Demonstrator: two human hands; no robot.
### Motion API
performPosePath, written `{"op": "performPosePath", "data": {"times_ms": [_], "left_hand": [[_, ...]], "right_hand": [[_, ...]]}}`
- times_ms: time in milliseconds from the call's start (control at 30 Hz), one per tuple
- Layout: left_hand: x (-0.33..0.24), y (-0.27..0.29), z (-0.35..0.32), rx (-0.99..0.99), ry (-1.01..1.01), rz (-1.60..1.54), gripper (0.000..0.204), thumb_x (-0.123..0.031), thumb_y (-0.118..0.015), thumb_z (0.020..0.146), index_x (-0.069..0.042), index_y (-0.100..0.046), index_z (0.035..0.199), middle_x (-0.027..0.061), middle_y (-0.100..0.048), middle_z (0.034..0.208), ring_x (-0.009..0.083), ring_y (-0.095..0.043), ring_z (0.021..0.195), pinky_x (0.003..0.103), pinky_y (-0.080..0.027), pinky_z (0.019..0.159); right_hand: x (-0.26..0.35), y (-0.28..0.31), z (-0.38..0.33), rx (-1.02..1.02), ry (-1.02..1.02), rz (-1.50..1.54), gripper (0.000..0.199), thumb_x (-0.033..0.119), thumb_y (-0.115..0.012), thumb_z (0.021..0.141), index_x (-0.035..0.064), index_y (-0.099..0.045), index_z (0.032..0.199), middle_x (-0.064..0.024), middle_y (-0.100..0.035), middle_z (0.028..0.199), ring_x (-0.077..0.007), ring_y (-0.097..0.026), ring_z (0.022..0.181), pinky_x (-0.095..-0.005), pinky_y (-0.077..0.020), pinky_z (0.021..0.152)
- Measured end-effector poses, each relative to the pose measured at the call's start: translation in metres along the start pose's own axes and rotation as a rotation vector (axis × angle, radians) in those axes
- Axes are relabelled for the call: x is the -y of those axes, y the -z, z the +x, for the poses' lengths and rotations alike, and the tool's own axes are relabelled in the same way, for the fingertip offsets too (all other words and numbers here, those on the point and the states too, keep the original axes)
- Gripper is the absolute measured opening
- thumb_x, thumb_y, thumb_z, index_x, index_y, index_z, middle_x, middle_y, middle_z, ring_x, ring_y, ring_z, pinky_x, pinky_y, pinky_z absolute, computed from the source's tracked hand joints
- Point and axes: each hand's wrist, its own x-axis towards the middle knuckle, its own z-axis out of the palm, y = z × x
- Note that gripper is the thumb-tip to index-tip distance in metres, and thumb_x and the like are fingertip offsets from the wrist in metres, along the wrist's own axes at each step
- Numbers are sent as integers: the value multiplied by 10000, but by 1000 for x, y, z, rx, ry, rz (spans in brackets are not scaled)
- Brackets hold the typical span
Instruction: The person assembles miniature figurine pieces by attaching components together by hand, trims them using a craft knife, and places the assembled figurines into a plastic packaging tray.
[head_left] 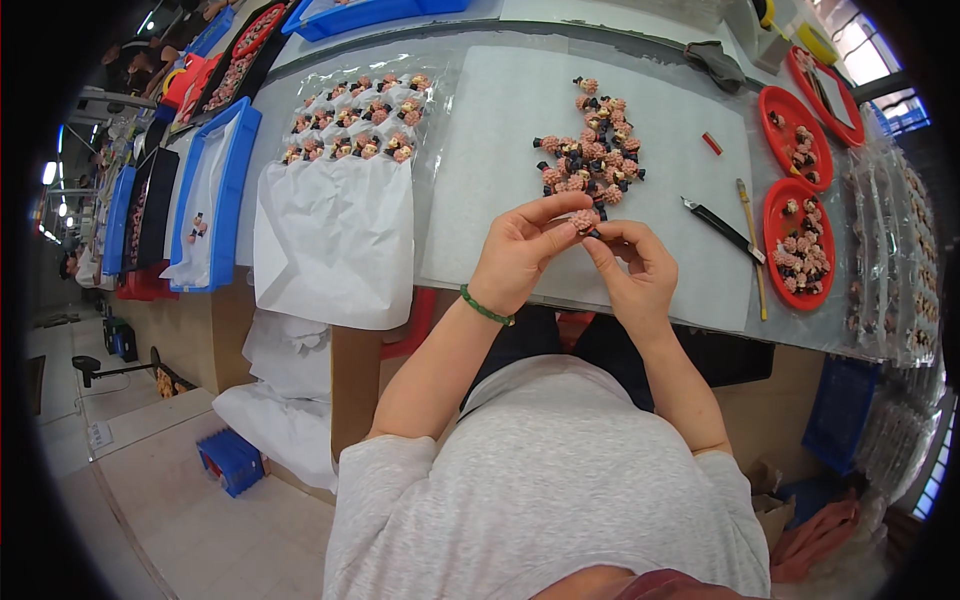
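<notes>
Both hands meet over the near part of the white work sheet (490, 130). Between the fingertips of my left hand (520, 245) and my right hand (635, 270) is a small figurine (584, 222) with a bumpy pink head and a dark lower part. Thumb and fingers of each hand are closed on it. Just beyond lies a loose pile of similar figurines (600, 150). To the left, several more figurines (350, 118) rest in rows on a clear tray, with white tissue paper (335, 235) spread over its near part.
Right of my hands lie a black craft knife (725, 230), a thin brush (749, 240) and a small red stick (712, 143). Red round trays (822, 297) holding figurines stand farther right, beside stacked clear packs (885, 250). A blue tray (238, 170) is at the left.
</notes>
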Motion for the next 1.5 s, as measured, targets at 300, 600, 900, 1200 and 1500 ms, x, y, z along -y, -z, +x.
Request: {"op": "performPosePath", "data": {"times_ms": [300, 600, 900, 1200, 1500], "left_hand": [[-1, 11, -4, -238, 5, -16, 238, -64, -513, 865, 32, -525, 1082, 87, -579, 948, 176, -574, 905, 314, -503, 779], [-9, 23, -6, -349, -27, -51, 179, -108, -466, 883, 3, -519, 1014, 32, -516, 797, 109, -499, 690, 222, -421, 589], [-11, 28, -10, -359, -4, -39, 212, -146, -513, 883, 18, -538, 1014, 20, -518, 741, 78, -478, 622, 192, -380, 529], [16, 18, 9, -288, 40, 208, 289, -158, -509, 889, 19, -475, 1114, 80, -584, 897, 123, -570, 759, 218, -459, 647], [18, 23, 6, -277, -51, 203, 203, -157, -558, 865, 9, -566, 981, 21, -567, 778, 75, -543, 652, 186, -436, 567]], "right_hand": [[3, -7, 13, 138, 198, -238, 173, -15, -656, 729, 5, -611, 894, -88, -616, 846, -159, -590, 721, -247, -480, 607], [-7, -52, 86, 302, 416, -1123, 171, 130, -650, 694, 44, -622, 839, -67, -614, 783, -230, -520, 820, -355, -398, 753], [-7, -40, 78, 192, 322, -635, 156, 38, -589, 761, 15, -610, 915, -92, -613, 804, -222, -581, 723, -304, -459, 638], [-1, -18, 42, 104, 140, -306, 188, -4, -583, 777, 19, -604, 962, -91, -586, 881, -170, -574, 753, -263, -463, 641], [-1, 1, 0, 270, 154, -497, 286, 0, -657, 719, 18, -589, 997, -87, -560, 945, -172, -564, 840, -255, -458, 711]]}}
